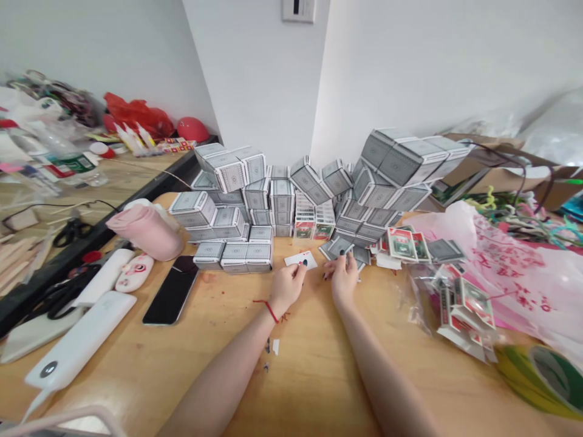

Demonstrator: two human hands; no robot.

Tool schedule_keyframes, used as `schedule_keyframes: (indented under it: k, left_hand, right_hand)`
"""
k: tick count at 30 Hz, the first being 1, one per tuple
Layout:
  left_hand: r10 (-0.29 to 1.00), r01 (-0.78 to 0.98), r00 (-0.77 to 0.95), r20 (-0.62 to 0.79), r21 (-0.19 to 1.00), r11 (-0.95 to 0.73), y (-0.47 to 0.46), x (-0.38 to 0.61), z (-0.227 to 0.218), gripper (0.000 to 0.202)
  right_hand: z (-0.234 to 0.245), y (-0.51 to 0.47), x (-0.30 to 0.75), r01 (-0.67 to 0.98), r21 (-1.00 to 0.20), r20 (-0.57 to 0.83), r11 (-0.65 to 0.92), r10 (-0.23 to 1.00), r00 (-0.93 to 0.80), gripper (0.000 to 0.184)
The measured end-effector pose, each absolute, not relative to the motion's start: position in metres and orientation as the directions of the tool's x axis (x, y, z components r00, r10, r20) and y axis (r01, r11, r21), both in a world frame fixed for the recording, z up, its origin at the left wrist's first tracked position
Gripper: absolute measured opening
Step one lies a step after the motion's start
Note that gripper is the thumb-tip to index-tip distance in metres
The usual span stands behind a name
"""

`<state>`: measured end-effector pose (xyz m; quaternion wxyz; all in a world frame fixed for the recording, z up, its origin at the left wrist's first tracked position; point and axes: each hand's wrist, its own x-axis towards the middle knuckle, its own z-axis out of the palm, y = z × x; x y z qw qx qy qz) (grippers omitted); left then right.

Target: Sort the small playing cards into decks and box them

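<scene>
My left hand (288, 285) is closed, pinching a white playing card (297, 260) face up between thumb and fingers just above the table. Beside it, my right hand (344, 280) has its fingertips on the near edge of some loose grey-backed playing cards (337, 247), seemingly gripping one; part of the grip is hidden. Behind both hands rises a curved structure of grey card blocks (246, 252), piled in stepped layers to the left and right. Between these sides, card boxes (304, 228) with red and green fronts stand low in the middle.
On the left lie a black phone (170, 291), a white power bank (82, 340) and a pink pouch (146, 233). To the right are opened card boxes (471, 303), a pink-patterned plastic bag (510, 267) and a yellow tape roll (523, 373). A white wall (259, 79) closes the back.
</scene>
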<state>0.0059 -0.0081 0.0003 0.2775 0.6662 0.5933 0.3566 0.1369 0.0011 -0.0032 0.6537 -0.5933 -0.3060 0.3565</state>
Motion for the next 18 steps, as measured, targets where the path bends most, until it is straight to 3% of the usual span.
schedule_keyframes:
  k: [4,6,9,14,16,18]
  left_hand:
    - [0.983,0.607,0.079,0.166,0.774,-0.18,-0.008,0.005,0.001,0.041]
    - [0.982,0.587,0.108,0.156,0.787,-0.19,-0.009,0.005,0.003,0.04]
    - [0.977,0.484,0.157,0.141,0.852,-0.201,-0.012,0.006,0.007,0.039]
    - [0.969,0.088,0.106,0.225,0.968,-0.234,-0.022,0.001,0.049,0.024]
    - [0.947,-0.131,0.022,0.322,0.94,-0.316,-0.03,-0.008,0.088,0.015]
    - [0.877,-0.281,-0.02,0.48,0.839,-0.466,-0.04,-0.022,0.135,0.016]
  right_hand:
    - [-0.002,0.0,0.135,-0.049,-0.999,-0.009,0.019,0.857,0.515,0.07]
    - [-0.002,-0.001,0.133,-0.032,-0.999,0.013,0.035,0.858,0.513,0.069]
    - [-0.006,-0.002,0.133,0.0,-0.998,0.051,0.059,0.866,0.497,0.053]
    - [-0.01,-0.002,0.134,0.05,-0.998,0.059,0.043,0.916,0.397,0.028]
    - [-0.01,-0.002,0.134,0.057,-0.997,0.064,0.045,0.923,0.379,0.026]
    - [-0.01,-0.001,0.134,0.067,-0.996,0.074,0.052,0.923,0.377,0.025]
